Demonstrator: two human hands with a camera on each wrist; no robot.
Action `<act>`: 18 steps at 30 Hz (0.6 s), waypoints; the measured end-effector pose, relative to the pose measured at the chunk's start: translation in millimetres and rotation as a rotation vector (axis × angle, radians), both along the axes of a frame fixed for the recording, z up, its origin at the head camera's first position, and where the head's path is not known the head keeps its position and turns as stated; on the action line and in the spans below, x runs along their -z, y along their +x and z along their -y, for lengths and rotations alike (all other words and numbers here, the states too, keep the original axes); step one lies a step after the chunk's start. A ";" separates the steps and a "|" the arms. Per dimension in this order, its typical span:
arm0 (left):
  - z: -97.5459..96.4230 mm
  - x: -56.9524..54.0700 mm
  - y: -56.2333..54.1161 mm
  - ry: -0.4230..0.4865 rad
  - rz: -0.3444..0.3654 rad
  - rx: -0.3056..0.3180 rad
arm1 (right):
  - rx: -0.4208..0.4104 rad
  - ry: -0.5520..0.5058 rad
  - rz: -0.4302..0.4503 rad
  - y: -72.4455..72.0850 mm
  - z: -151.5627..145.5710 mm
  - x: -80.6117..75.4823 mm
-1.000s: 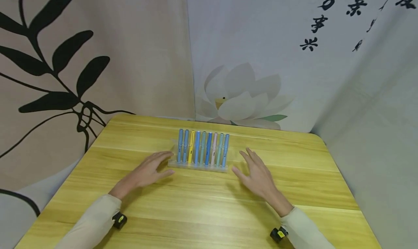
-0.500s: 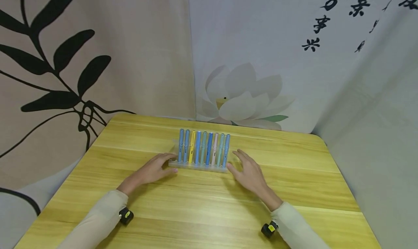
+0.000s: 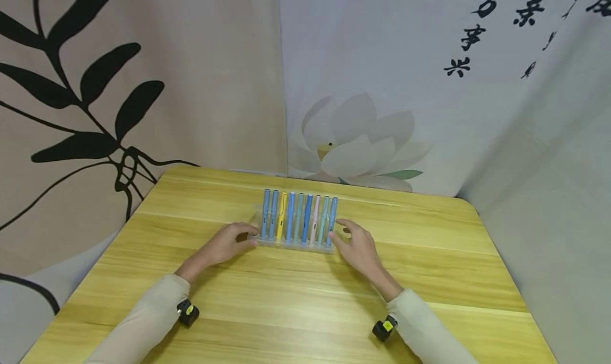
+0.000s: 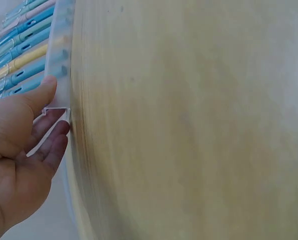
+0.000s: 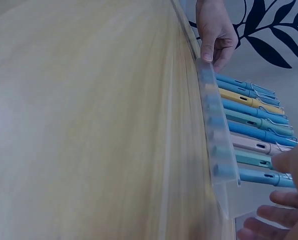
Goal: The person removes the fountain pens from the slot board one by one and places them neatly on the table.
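Note:
A clear plastic pen stand [image 3: 296, 245] sits on the wooden table, bearing a row of upright capped pens: several blue, a yellow pen [image 3: 281, 215], a pink pen [image 3: 315, 218] and some pale green ones. My left hand [image 3: 226, 243] pinches the stand's left end, the thumb [image 4: 46, 92] on its front and the fingers behind. At the other end, my right hand [image 3: 359, 250] has its fingers spread around the corner. Its thumb lies close to the rightmost blue pen [image 5: 264, 177]; whether they touch, I cannot tell.
The wooden table [image 3: 286, 316] extends around the stand, its far edge close behind the pens. A curtain with a printed lotus [image 3: 363, 146] and one with dark leaves [image 3: 95, 83] hang behind. Both wrists wear small black cameras [image 3: 188, 312].
My left hand has moved right and closed its thumb and fingers on the stand's left end. My right hand has moved left, up to the right end. The stand looks unmoved.

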State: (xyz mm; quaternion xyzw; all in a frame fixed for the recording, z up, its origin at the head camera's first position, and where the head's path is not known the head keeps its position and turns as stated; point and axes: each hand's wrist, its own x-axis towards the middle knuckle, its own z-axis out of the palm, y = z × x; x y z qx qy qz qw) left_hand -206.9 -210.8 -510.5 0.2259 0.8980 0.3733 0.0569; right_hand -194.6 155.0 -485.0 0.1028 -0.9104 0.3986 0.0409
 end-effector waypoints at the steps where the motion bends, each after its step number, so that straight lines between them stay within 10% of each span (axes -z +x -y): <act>1: -0.2 0.0 0.1 -0.001 -0.010 0.002 | 0.004 -0.016 0.006 -1.0 0.8 0.7; 18: -2.9 -3.2 3.6 0.002 0.010 -0.026 | 0.039 -0.100 -0.022 -9.7 7.0 7.7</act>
